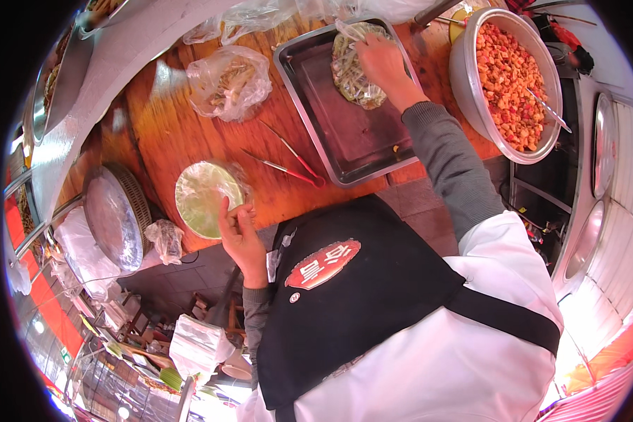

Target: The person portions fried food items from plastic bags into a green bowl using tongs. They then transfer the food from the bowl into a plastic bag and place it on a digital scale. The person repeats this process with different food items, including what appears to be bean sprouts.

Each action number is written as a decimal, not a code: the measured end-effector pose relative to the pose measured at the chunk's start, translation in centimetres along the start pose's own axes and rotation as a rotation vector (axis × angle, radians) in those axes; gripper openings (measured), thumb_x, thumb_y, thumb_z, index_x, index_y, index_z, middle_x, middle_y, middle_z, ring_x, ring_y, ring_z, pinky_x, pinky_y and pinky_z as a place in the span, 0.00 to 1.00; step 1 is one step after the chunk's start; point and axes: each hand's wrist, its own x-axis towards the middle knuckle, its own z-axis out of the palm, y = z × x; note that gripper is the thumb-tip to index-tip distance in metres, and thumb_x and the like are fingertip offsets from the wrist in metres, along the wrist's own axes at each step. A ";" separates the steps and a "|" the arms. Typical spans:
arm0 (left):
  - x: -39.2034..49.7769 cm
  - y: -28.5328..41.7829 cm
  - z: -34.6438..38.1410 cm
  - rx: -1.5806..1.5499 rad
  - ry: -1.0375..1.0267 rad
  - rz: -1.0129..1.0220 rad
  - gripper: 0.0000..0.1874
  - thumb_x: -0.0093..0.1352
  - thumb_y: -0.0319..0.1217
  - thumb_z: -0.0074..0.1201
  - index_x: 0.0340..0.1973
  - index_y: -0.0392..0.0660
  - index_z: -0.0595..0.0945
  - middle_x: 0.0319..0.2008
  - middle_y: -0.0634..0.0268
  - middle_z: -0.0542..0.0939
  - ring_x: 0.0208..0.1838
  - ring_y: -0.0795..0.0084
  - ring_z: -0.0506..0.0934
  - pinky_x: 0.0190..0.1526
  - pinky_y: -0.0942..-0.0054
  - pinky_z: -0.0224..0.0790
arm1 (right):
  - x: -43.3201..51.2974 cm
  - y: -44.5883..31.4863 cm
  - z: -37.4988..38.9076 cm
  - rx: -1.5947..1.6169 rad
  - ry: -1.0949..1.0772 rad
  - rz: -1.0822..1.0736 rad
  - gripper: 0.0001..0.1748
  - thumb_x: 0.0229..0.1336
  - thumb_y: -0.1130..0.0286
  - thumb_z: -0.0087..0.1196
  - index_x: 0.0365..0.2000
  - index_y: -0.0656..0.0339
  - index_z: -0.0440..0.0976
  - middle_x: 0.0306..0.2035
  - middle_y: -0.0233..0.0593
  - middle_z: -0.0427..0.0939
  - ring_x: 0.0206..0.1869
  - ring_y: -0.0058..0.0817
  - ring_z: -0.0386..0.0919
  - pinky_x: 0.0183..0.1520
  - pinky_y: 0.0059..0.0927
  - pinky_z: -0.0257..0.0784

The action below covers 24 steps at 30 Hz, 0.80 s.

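Note:
My right hand (382, 60) grips the gathered top of a clear plastic bag of pale green shredded food (351, 71). The bag lies at the far side of a dark rectangular metal tray (324, 134). My left hand (241, 237) is raised with its fingers apart, holding nothing, near the edge of a round pale green container covered with plastic film (203, 195). Between the container and the tray lie metal tongs with red handles (295, 170). Behind them sits an open plastic bag with pale food (229, 84).
A large metal bowl of diced reddish food (509, 87) with a spoon stands at the right. A round metal pan (113, 216) and a small knotted plastic bag (164, 241) are at the left edge of the wooden table (153, 132). Plastic bags line the far edge.

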 end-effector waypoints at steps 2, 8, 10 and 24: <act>0.2 -0.4 0.0 -0.010 0.001 -0.011 0.21 0.77 0.28 0.46 0.64 0.37 0.68 0.39 0.61 0.81 0.38 0.76 0.78 0.45 0.76 0.71 | -0.2 1.1 0.9 0.051 0.018 0.049 0.09 0.52 0.67 0.60 0.32 0.58 0.75 0.28 0.36 0.72 0.33 0.36 0.76 0.33 0.42 0.73; 1.2 -0.1 1.2 -0.015 -0.057 0.012 0.20 0.77 0.28 0.46 0.63 0.35 0.68 0.39 0.60 0.81 0.39 0.76 0.78 0.45 0.76 0.71 | 2.2 0.8 -5.9 1.729 -0.216 0.862 0.08 0.63 0.69 0.54 0.33 0.64 0.75 0.29 0.33 0.72 0.30 0.20 0.69 0.30 0.25 0.65; 1.8 0.9 2.3 -0.052 -0.112 -0.010 0.20 0.76 0.28 0.47 0.62 0.36 0.69 0.39 0.61 0.81 0.40 0.76 0.78 0.45 0.76 0.71 | 2.9 -0.8 -9.7 1.846 -0.159 0.846 0.07 0.63 0.70 0.53 0.34 0.65 0.74 0.30 0.35 0.73 0.30 0.21 0.69 0.30 0.22 0.64; 11.6 1.5 24.0 0.337 -0.290 0.228 0.14 0.65 0.39 0.59 0.37 0.40 0.82 0.36 0.51 0.82 0.40 0.46 0.79 0.42 0.57 0.72 | 1.2 -7.6 -15.3 1.720 -0.437 0.664 0.05 0.63 0.75 0.52 0.35 0.65 0.77 0.26 0.31 0.76 0.27 0.17 0.71 0.31 0.18 0.67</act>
